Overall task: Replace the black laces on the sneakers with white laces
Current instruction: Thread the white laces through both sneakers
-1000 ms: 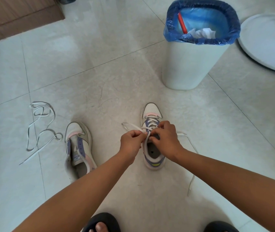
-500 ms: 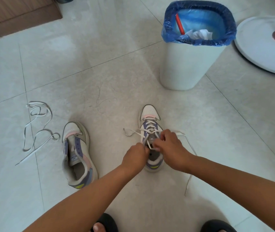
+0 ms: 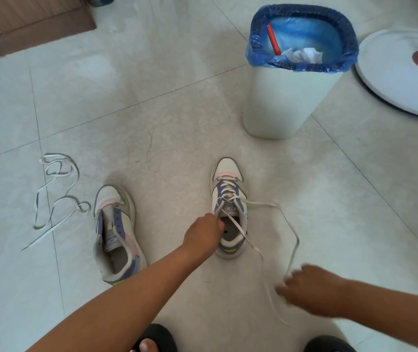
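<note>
Your right hand (image 3: 309,290) is blurred, low and to the right of the laced sneaker (image 3: 229,207), fingers curled by the free ends of the white lace (image 3: 293,240); whether it actually pinches one you cannot tell. Your left hand (image 3: 204,236) is the nearer one, gripping the lace right at the collar's left edge, and from it the sneaker's long axis runs straight away from you, toe far. Its lace criss-crosses the upper eyelets, while the other sneaker (image 3: 116,235) lies unlaced to the left, a loose white lace (image 3: 55,196) on the floor beyond it.
</note>
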`<state>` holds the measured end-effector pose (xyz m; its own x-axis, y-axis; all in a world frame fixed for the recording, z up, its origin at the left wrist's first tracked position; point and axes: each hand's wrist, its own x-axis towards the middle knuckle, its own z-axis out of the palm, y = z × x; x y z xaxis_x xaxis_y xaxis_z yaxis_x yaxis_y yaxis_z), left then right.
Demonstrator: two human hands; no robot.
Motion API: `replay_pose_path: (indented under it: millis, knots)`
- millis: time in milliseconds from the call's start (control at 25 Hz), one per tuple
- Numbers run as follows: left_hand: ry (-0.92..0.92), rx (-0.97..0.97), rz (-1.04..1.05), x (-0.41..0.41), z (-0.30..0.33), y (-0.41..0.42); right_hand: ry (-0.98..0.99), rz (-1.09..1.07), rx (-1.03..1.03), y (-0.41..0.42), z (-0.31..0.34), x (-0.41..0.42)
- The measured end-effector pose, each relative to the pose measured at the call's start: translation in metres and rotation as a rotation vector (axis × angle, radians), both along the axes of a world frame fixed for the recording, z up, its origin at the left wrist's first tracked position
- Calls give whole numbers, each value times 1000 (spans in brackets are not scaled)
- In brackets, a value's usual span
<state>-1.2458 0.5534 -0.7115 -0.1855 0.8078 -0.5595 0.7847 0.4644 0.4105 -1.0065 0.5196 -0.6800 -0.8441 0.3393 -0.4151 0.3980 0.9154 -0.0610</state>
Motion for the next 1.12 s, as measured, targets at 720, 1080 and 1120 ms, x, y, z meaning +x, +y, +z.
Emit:
replay_pose_path:
  millis: [720, 1080, 1120]
  knots:
    - [73, -17, -71, -3, 1, 2, 327, -782, -146, 96, -3, -91]
    - [61, -16, -20, -4, 2, -3, 267, -785, -78, 100, -40, -87]
    - [61, -18, -8, -4, 2, -4, 381, -913, -209, 100, -39, -83]
